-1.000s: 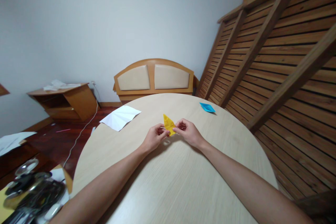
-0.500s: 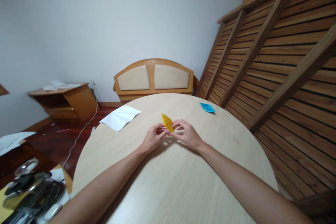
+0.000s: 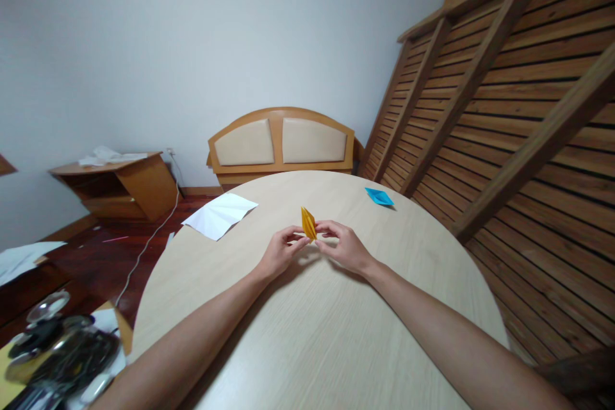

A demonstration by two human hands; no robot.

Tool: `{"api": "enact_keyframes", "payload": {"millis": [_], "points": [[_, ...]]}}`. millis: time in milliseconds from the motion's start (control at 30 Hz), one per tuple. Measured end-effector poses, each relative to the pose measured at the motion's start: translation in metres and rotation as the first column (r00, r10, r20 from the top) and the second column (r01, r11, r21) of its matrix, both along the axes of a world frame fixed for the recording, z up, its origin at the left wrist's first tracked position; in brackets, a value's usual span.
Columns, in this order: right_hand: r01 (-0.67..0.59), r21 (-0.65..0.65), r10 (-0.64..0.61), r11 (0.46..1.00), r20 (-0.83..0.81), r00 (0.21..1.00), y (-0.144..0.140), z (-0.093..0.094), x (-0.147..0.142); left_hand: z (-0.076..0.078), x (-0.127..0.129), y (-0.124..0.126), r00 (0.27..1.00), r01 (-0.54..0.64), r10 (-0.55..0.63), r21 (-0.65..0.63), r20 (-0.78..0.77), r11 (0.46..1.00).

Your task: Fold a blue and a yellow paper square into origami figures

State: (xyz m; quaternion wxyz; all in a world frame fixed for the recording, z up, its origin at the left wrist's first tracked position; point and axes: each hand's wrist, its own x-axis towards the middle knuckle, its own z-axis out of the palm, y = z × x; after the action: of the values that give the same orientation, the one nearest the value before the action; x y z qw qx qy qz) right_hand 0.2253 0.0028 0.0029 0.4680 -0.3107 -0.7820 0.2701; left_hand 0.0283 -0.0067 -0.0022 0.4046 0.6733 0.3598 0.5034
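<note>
Between my hands, just over the middle of the round table (image 3: 298, 320), a folded piece of yellow paper (image 3: 308, 223) stands on end, its layered folds turned toward me. My left hand (image 3: 283, 251) pinches its lower left side with thumb and fingers. On the other side, my right hand (image 3: 343, 246) has its fingertips closed against the right edge. A blue folded paper boat (image 3: 379, 196) lies apart near the table's far right edge. Toward the far left rests a white creased sheet of paper (image 3: 221, 215).
A wooden headboard (image 3: 281, 141) stands behind the table. Slatted wooden panels (image 3: 504, 109) lean along the right. At left are a small cabinet (image 3: 120, 186) with papers on top, a white cable (image 3: 144, 246) on the floor, and a cluttered surface with a dark plastic bag (image 3: 72, 359).
The yellow paper has been turned in my fingers, from its broad face to a narrower view showing its folded layers. Both hands stay almost in place.
</note>
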Motion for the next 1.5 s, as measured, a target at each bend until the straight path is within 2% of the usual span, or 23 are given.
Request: {"api": "enact_keyframes", "payload": {"millis": [200, 467, 700, 1067, 1333, 1500], "points": [[-0.061, -0.056, 0.059, 0.997, -0.045, 0.997, 0.002, -0.005, -0.001, 0.003, 0.001, -0.001, 0.999, 0.021, -0.02, -0.02, 0.049, 1.0], [-0.1, -0.135, 0.09, 0.986, -0.081, 0.993, 0.0, -0.001, 0.0, 0.005, 0.002, -0.003, 0.999, 0.044, -0.044, -0.002, 0.027, 0.999], [-0.046, -0.133, 0.034, 0.99, -0.092, 0.995, 0.004, 0.0, -0.002, 0.008, 0.003, -0.005, 0.999, 0.004, -0.004, -0.021, -0.032, 1.0], [-0.004, -0.202, -0.041, 0.979, -0.215, 0.976, 0.012, -0.007, -0.002, -0.002, 0.002, -0.001, 0.999, 0.007, -0.009, -0.048, -0.043, 0.999], [-0.117, -0.294, 0.076, 0.949, -0.147, 0.986, 0.008, -0.004, -0.001, -0.001, 0.002, -0.003, 0.999, -0.023, 0.022, -0.04, -0.024, 0.999], [-0.179, -0.349, 0.124, 0.92, -0.174, 0.977, 0.005, -0.004, -0.001, -0.002, 0.002, -0.001, 0.998, -0.069, 0.069, -0.06, -0.001, 0.996]]}}
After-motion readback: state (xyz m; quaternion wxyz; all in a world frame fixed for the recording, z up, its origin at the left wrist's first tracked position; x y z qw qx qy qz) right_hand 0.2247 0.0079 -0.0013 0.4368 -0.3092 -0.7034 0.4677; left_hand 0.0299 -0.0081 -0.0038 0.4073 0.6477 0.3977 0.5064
